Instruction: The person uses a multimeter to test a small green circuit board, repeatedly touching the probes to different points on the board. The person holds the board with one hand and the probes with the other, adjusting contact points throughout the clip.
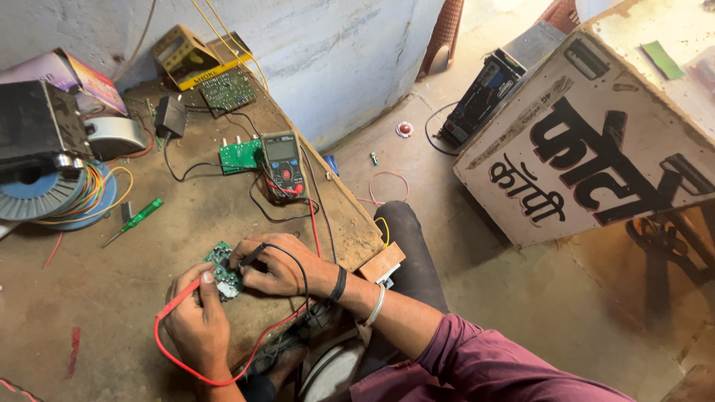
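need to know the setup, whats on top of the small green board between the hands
Both probe tips rest on the small green circuit board: the red probe in the left hand, the black probe in the right hand. Fingers cover the exact contact points.

left hand [195, 320], right hand [277, 264], fingers curled, close together

I see bare bench [112, 275] left of my hands; farther off, the green screwdriver [134, 220], wire spool [45, 195] and multimeter [284, 164] with trailing leads block passage.
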